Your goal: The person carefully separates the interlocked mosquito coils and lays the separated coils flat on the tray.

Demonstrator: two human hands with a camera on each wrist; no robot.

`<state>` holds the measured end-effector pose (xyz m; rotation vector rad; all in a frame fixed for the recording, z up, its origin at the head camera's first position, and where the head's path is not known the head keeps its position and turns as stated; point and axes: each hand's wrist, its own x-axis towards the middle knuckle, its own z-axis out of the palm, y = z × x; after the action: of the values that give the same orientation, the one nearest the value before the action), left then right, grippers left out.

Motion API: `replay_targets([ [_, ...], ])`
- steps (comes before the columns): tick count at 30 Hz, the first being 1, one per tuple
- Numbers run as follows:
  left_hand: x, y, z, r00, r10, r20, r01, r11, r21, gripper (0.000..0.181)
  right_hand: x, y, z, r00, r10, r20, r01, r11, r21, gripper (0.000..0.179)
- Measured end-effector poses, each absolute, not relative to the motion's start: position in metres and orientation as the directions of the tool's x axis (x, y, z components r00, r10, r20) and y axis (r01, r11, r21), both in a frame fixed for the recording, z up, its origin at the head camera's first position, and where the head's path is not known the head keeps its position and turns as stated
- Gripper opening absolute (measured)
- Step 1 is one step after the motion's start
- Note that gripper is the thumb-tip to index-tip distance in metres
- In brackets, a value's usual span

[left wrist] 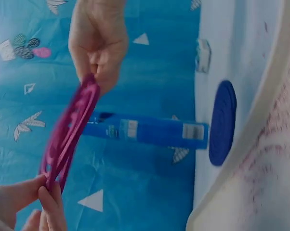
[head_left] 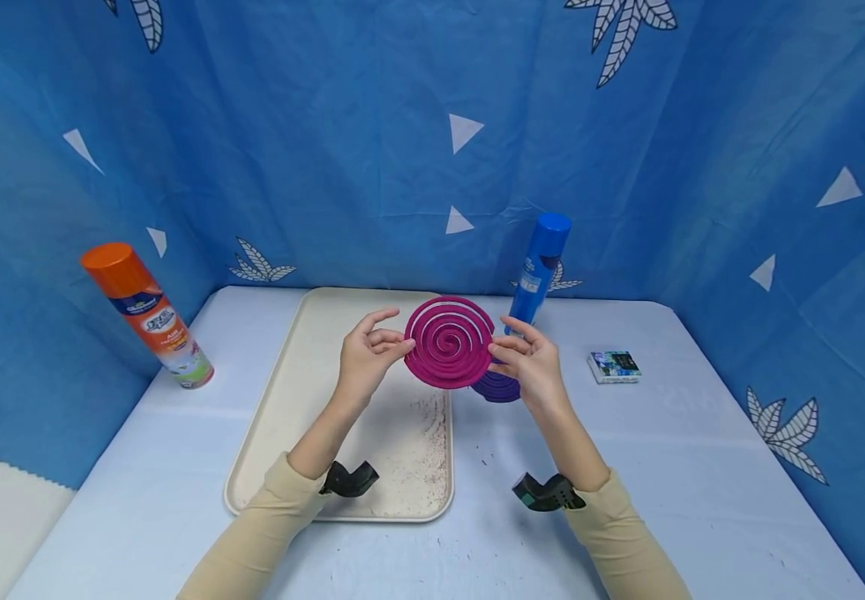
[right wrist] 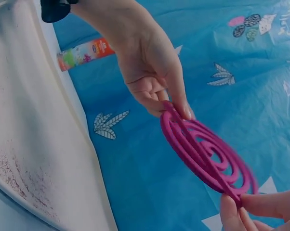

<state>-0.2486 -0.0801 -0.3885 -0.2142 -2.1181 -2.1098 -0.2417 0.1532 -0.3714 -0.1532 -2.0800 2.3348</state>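
Note:
A magenta mosquito coil (head_left: 448, 342) is held up above the tray's right edge, between both hands. My left hand (head_left: 369, 357) pinches its left rim between thumb and fingers. On the opposite rim, my right hand (head_left: 533, 364) pinches it the same way. In the wrist views the coil shows nearly edge-on, with its spiral rings slightly spread apart. Behind it, partly hidden in the head view, a dark purple-blue coil (left wrist: 223, 123) lies flat on the table beside the tray.
A cream tray (head_left: 267, 442) with reddish crumbs takes up the table's left-centre. An orange spray can (head_left: 155, 321) stands at the left, a blue spray can (head_left: 537, 271) at the back. A small patterned box (head_left: 614, 367) lies on the right. Blue curtain (head_left: 372, 167) surrounds the table.

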Motion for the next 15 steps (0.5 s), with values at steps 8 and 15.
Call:
replay_targets([
  [8, -0.254, -0.085, -0.386, -0.995, 0.032, -0.098, -0.102, -0.220, 0.970, 0.050, -0.242, 0.149, -0.373, -0.998, 0.066, 0.007, -0.013, -0.096, -0.995, 0.051],
  [15, -0.257, -0.091, -0.384, -0.987, 0.023, -0.159, -0.159, -0.264, 0.951, 0.052, -0.246, 0.150, -0.375, -0.997, 0.080, -0.018, 0.010, -0.099, -0.995, 0.048],
])
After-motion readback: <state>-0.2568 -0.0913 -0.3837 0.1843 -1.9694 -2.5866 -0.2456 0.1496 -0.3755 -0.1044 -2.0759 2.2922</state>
